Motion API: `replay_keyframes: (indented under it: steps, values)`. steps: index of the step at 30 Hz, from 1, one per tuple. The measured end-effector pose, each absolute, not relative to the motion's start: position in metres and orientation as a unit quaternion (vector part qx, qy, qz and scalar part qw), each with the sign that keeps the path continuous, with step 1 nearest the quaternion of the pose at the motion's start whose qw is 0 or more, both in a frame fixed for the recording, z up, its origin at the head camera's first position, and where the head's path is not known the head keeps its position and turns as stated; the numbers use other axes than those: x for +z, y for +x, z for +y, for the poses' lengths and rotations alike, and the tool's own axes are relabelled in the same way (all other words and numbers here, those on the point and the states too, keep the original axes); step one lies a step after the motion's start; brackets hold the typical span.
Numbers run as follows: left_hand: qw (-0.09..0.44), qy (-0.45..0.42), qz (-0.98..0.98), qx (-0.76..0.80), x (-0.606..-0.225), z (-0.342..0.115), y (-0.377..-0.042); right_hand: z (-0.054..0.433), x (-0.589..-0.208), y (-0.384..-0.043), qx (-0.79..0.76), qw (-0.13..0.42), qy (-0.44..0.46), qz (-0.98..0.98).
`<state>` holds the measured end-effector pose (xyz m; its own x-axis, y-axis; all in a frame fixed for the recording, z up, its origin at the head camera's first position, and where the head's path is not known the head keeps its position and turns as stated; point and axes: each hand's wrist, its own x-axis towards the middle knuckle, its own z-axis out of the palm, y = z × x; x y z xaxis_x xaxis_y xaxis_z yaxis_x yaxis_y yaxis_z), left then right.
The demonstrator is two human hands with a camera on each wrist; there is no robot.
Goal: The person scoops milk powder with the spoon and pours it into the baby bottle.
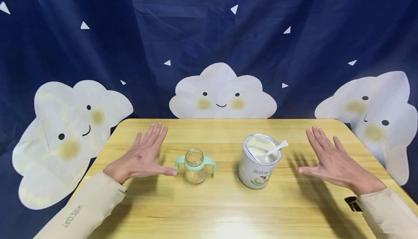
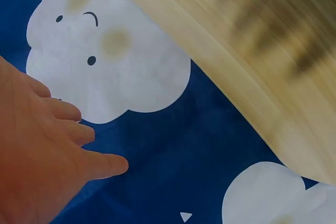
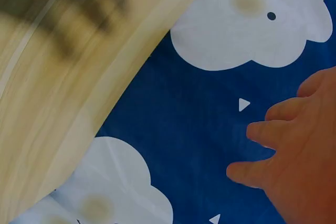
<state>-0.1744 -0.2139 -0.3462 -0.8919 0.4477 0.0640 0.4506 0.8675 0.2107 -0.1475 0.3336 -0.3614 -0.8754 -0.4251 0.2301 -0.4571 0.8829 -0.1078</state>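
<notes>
In the head view my left hand (image 1: 143,157) is spread above the table, fingers straight and thumb pointing toward a baby bottle. This clear bottle (image 1: 195,175) has a mint-green collar with two side handles; it stands upright without a lid. To its right is an uncapped white tin (image 1: 256,173) of milk powder, with a white scoop (image 1: 275,149) leaning out over the rim. My right hand (image 1: 333,161) hovers right of the tin, fingers extended, holding nothing. Both wrist views show the hands, left (image 2: 47,145) and right (image 3: 294,145), with fingers apart.
The light wooden table (image 1: 209,210) has rounded far corners. Behind it hangs a dark blue curtain (image 1: 196,24) printed with smiling white clouds and small triangles. Shadows of both hands fall on the tabletop. A dark band shows at the right cuff (image 1: 353,204).
</notes>
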Motion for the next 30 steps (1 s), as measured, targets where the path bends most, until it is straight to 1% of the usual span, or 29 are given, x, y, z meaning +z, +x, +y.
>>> replay_keyframes:
  steps: [4,7,14,17,24,30]
  values:
    - [0.007,-0.238,-0.964,-0.122,-0.346,-0.209,-0.175,0.333,-0.362,-0.149,0.094,0.113,0.244,-0.959]
    - [0.009,-0.244,-0.96,-0.133,-0.345,-0.203,-0.176,0.332,-0.363,-0.15,0.115,0.11,0.253,-0.954]
    - [0.015,-0.257,-0.952,-0.164,-0.347,-0.191,-0.175,0.328,-0.356,-0.149,0.199,0.059,0.239,-0.949]
    - [0.021,-0.266,-0.947,-0.178,-0.346,-0.185,-0.175,0.325,-0.353,-0.15,0.23,0.048,0.227,-0.945]
    - [0.029,-0.284,-0.931,-0.226,-0.345,-0.168,-0.177,0.32,-0.351,-0.153,0.27,0.062,0.245,-0.929]
    - [0.007,-0.283,-0.923,-0.26,-0.343,-0.152,-0.177,0.313,-0.348,-0.153,0.306,0.065,0.257,-0.914]
